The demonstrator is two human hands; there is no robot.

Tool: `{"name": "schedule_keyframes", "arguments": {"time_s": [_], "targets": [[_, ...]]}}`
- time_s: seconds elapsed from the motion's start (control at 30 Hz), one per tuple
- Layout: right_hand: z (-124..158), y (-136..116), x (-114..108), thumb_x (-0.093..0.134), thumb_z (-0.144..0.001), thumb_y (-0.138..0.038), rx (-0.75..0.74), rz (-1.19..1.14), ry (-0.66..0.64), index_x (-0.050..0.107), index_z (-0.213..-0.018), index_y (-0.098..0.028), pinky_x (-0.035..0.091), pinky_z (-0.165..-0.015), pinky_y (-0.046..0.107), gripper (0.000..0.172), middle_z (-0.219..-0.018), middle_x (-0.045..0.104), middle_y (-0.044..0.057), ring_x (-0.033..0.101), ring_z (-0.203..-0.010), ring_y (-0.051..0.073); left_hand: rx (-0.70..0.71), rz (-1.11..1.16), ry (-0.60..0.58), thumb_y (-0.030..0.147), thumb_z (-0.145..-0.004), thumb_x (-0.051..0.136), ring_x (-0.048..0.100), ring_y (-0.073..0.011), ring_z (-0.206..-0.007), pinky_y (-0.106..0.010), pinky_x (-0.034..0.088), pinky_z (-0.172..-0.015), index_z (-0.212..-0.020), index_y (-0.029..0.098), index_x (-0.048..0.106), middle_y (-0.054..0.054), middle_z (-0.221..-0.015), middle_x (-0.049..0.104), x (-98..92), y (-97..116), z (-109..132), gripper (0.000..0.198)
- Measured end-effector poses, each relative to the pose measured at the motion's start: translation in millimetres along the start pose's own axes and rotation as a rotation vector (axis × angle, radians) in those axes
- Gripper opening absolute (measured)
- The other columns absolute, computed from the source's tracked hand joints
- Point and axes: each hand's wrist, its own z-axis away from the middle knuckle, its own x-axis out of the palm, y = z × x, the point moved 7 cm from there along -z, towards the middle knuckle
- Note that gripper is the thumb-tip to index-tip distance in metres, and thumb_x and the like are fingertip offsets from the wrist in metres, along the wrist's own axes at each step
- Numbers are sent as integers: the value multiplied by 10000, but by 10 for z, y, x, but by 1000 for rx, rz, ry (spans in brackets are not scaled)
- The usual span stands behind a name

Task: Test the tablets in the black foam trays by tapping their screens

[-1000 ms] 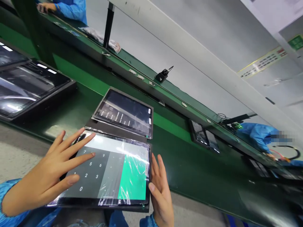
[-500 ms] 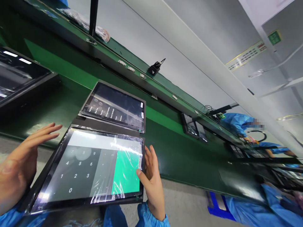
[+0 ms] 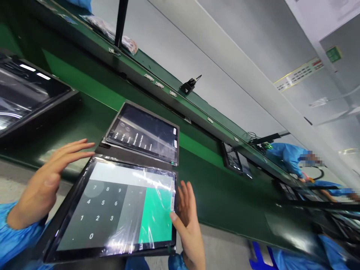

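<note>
- Keying looks underway: the near tablet (image 3: 118, 210) shows a calculator, its 7 key (image 3: 94, 188) ringed by a highlight; no entry is readable above.
- The rear tablet (image 3: 143, 135), untouched, displays a text menu.
- Hands apart: left hand (image 3: 46, 187) open beside the near tablet; right hand (image 3: 191, 228) thumbs its right edge, grip unclear.
- The near tablet sits at the green counter's (image 3: 225, 210) front edge.
- Beyond: a black adapter (image 3: 188, 86), a blue-clad worker (image 3: 285, 155).

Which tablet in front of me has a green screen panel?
The nearest tablet, with the right hand at its edge, showing a keypad; the tablet just beyond shows white text on dark.
</note>
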Motion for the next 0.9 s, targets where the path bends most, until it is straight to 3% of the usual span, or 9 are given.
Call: {"name": "schedule_keyframes", "arguments": {"time_s": [0.1, 0.2, 0.37, 0.5, 0.67, 0.9], "targets": [[43, -201, -139, 621, -953, -426, -87, 39, 178, 328, -1529, -428, 118, -1278, 599, 646, -1684, 239, -12, 208, -1563, 296, 38, 83, -4, 616, -1008, 180, 302, -331, -1486, -566, 141, -1273, -1391, 427, 486, 40, -1555, 416, -3, 68, -224, 525], [191, -414, -84, 563, -986, -381, -150, 147, 259, 446, -1479, -405, 131, -1269, 640, 506, -1657, 310, -8, 207, -1560, 321, 105, -12, -54, 512, -1038, 294, 233, -319, -1521, -597, 35, -1268, -1399, 413, 492, 49, -1596, 358, 46, 125, -465, 423], [393, -595, 549, 618, -944, -317, -330, 340, 6, 549, -1426, -406, 194, -1222, 715, 495, -1605, 414, -7, 255, -1530, 407, 91, -111, -136, 448, -1046, 356, 150, -336, -1550, -659, 57, -1246, -1364, 359, 579, 33, -1655, 269, 149, 117, -756, 399], [421, -612, 957, 695, -892, -254, -449, 461, -129, 461, -1472, -479, 227, -1215, 710, 665, -1576, 461, -23, 320, -1504, 411, 94, -168, -199, 518, -1026, 344, 108, -369, -1555, -711, 67, -1214, -1382, 363, 571, 1, -1678, 208, 234, 87, -805, 450], [465, -462, 1248, 724, -866, -346, -562, 522, -252, 399, -1506, -483, 53, -1194, 778, 730, -1611, 398, -12, 227, -1518, 447, 116, -105, -75, 660, -996, 212, 91, -363, -1558, -675, 40, -1227, -1496, 336, 419, -48, -1679, 204, 154, 106, -782, 631], [589, -374, 1491, 734, -834, -556, -818, 615, -381, 304, -1578, -383, -104, -1164, 708, 876, -1573, 434, 56, 141, -1516, 435, 50, -26, -23, 717, -967, 152, 160, -335, -1550, -599, 55, -1257, -1460, 301, 472, -52, -1627, 334, 105, 34, -767, 720]]}}
